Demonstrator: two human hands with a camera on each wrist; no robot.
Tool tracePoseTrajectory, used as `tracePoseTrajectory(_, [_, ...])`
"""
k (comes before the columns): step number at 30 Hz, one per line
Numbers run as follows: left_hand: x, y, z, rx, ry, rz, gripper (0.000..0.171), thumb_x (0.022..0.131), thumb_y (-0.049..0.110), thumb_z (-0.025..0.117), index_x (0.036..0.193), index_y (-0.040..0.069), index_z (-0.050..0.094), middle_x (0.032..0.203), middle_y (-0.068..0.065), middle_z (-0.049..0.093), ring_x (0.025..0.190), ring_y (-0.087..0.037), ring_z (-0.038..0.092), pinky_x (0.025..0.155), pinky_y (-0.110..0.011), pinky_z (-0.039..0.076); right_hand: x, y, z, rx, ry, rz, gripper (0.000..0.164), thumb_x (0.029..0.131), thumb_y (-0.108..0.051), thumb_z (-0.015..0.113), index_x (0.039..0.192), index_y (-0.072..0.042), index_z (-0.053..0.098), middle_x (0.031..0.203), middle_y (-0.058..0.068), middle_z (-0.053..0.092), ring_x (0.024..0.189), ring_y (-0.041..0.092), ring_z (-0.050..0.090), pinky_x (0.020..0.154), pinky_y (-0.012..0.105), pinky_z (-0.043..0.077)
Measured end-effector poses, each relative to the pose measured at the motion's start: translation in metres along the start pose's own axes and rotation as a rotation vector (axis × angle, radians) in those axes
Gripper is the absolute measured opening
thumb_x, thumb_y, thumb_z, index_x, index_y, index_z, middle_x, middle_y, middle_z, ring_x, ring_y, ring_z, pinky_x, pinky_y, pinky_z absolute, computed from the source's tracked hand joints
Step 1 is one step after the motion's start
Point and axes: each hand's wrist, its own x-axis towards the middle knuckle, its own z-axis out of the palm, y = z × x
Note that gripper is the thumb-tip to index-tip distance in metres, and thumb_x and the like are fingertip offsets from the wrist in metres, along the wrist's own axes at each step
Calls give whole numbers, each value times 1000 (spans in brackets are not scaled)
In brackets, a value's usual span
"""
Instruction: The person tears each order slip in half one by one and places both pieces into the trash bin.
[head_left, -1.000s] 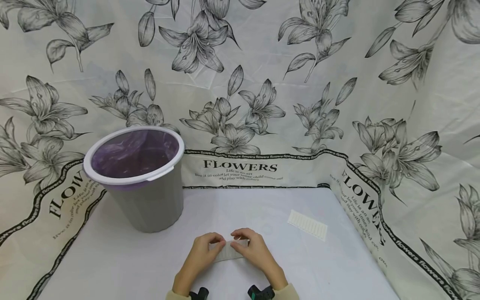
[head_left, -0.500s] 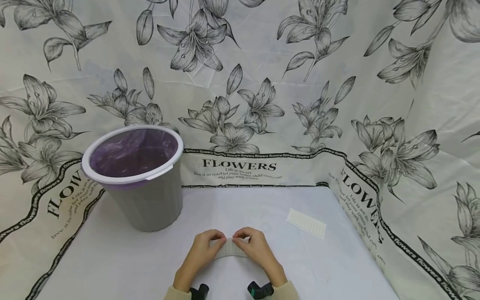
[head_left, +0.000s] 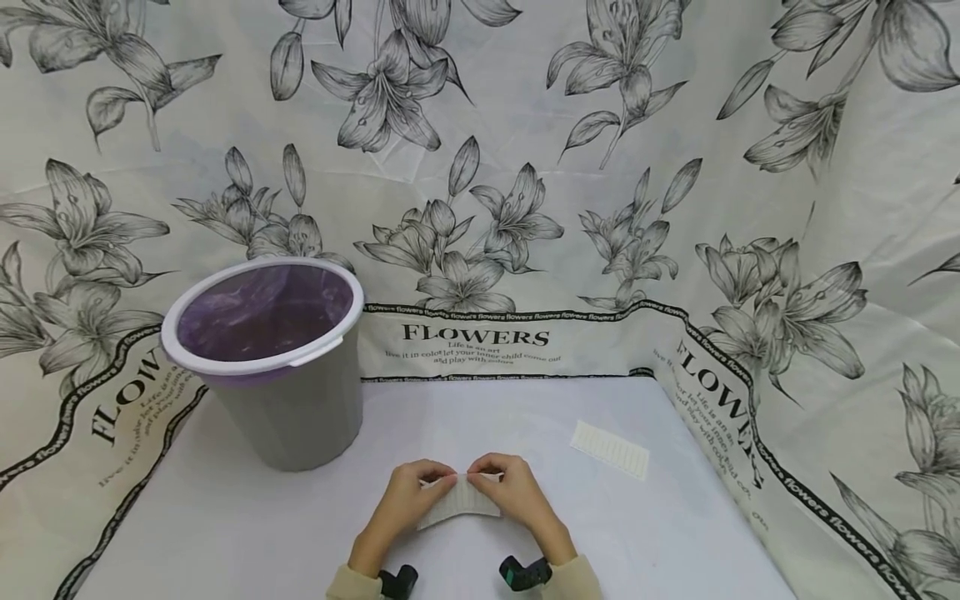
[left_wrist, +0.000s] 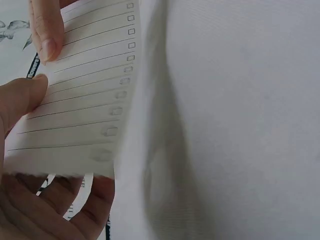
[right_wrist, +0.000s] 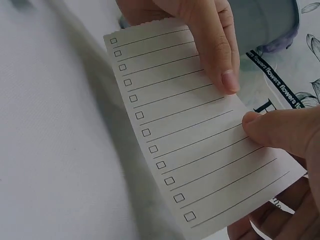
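Observation:
A cream checklist sheet [head_left: 459, 502], with ruled lines and a column of small tick boxes, is held between both hands over the table. My left hand [head_left: 414, 490] pinches its far long edge, thumb on the printed face. Close beside it, my right hand [head_left: 512, 492] pinches the same edge, the two thumbs a small gap apart. In the left wrist view the sheet [left_wrist: 82, 100] bends and its lower end blurs. The right wrist view shows the sheet [right_wrist: 185, 130] with one ragged short end; fingers of both hands lie partly hidden behind it.
Another cream lined sheet [head_left: 611, 450] lies flat on the white tabletop [head_left: 637, 533], to the right. At the back left stands a grey waste bin [head_left: 300, 429] with a white rim and purple liner. A flower-printed cloth [head_left: 480, 208] hangs behind and at the sides.
The fingertips have drawn together at the sheet's far edge, the right hand's fingers closing onto it. The sheet now arches, showing more of its face. The bin and other sheet stay put.

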Motion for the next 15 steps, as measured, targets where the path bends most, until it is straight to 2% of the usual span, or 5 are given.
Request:
tracePoseTrajectory(8, [11,7,-7,-31,-30,-22,14,98,26,71,96,14,79,97,1,79,100,-22,73,91,-50,57,7,-10,-10,-28,-26,-40,7,95,-22,75,96,-15,76,98,-1,78,100,22,72,75,28,51])
tracePoseTrajectory(11, [14,10,-11,-47,-42,-38,13,98,25,71,95,15,79,96,3,79,100,-21,73,91,-49,58,9,-12,-13,-46,-46,-39,7,95,-23,74,96,-17,76,98,-3,77,99,21,71,76,27,52])
tracePoseTrajectory(15, [17,12,-13,-42,-60,-26,12,98,25,72,97,16,79,97,4,79,101,-20,74,93,-48,57,12,-12,-16,-50,-65,-22,7,97,-25,73,97,-19,76,99,-5,77,99,18,70,77,26,52])
